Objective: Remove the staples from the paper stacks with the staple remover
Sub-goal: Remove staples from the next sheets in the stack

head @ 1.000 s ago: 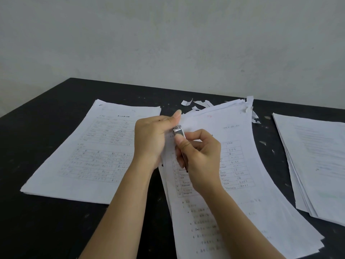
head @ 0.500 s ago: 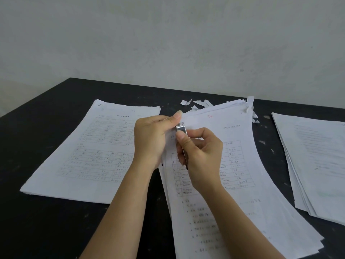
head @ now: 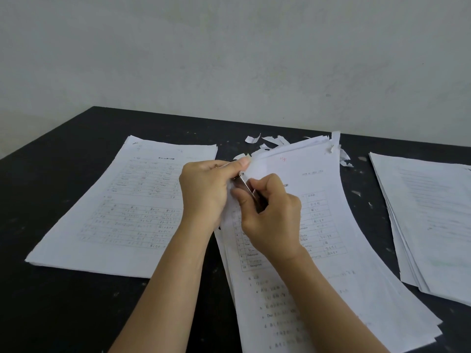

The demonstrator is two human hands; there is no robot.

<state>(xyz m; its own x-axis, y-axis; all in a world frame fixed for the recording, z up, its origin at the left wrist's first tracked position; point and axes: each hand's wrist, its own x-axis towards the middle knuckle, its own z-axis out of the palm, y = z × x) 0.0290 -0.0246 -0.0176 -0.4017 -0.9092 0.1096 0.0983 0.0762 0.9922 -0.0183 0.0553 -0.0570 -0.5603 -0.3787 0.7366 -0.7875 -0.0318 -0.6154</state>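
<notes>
Left hand (head: 204, 189): pinching corner of middle paper stack (head: 344, 263);
Right hand (head: 271, 217): fingers curled round staple remover (head: 244, 184), tip at that corner;
Table (head: 76, 301): left stack (head: 122, 212); right stack (head: 428, 212); torn scraps (head: 275, 141)

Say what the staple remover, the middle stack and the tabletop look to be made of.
Staple remover: likely metal, with a bright silvery shine on the narrow blade; the rest is mostly hidden in the right hand. Middle stack: thin white printed paper, matte, the sheets bending and fanning. Tabletop: black, matte, speckled and scuffed; painted wood or laminate, cannot tell which.
</notes>
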